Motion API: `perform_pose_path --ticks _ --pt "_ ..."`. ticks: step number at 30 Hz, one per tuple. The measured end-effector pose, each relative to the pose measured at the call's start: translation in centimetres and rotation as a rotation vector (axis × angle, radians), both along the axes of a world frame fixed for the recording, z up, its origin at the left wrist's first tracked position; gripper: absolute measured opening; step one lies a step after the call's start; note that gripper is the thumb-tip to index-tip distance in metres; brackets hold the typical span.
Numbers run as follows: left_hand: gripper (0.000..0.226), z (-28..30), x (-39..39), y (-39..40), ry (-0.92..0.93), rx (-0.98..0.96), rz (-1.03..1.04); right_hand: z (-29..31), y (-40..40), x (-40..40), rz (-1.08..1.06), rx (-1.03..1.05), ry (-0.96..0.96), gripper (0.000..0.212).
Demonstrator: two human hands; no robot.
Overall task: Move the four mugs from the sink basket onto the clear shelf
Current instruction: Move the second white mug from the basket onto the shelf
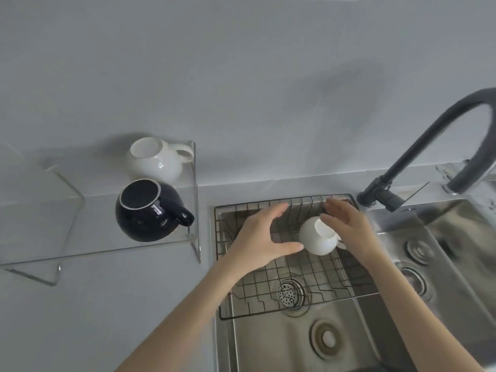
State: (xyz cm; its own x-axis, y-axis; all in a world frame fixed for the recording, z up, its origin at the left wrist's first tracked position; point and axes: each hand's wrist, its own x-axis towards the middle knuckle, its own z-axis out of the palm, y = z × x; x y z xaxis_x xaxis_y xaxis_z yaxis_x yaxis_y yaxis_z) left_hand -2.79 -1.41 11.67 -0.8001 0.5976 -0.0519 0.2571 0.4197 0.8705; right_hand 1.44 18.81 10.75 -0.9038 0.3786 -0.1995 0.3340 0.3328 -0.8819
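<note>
A white mug [318,238] hangs tilted over the wire sink basket [257,296], its opening turned to the upper right. My right hand [349,232] grips it at the rim and handle side. My left hand [264,238] is open beside it, fingers spread, the thumb tip at the mug's left wall. On the clear shelf [107,251] to the left, another white mug [155,159] stands at the back and a dark navy mug [150,210] in front, handles pointing right. Something dark behind my right fingers is too hidden to identify.
The basket spans the back of a steel sink [271,345] with a drain strainer [291,292]. A dark arched faucet [418,146] rises at the right, close to my right hand. A second basin [456,237] lies further right. Grey counter surrounds the shelf.
</note>
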Motion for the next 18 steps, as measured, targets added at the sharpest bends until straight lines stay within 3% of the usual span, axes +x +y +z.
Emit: perform_pose_path --ticks 6,11,14,18 --pt "0.09 -7.9 -1.5 7.8 -0.178 -0.172 -0.044 -6.2 5.6 0.0 -0.006 0.061 -0.178 0.068" --pt "0.1 -11.7 -2.1 12.1 -0.24 -0.171 -0.111 -9.6 7.7 -1.3 0.085 0.115 -0.307 0.091" --pt "0.111 -14.0 -2.2 13.4 -0.249 -0.207 -0.073 -11.1 8.3 -1.9 0.118 0.127 -0.34 0.098" --pt "0.107 -15.5 -2.4 14.1 -0.239 -0.195 0.022 -12.4 8.3 -2.0 0.14 0.173 -0.325 0.1"
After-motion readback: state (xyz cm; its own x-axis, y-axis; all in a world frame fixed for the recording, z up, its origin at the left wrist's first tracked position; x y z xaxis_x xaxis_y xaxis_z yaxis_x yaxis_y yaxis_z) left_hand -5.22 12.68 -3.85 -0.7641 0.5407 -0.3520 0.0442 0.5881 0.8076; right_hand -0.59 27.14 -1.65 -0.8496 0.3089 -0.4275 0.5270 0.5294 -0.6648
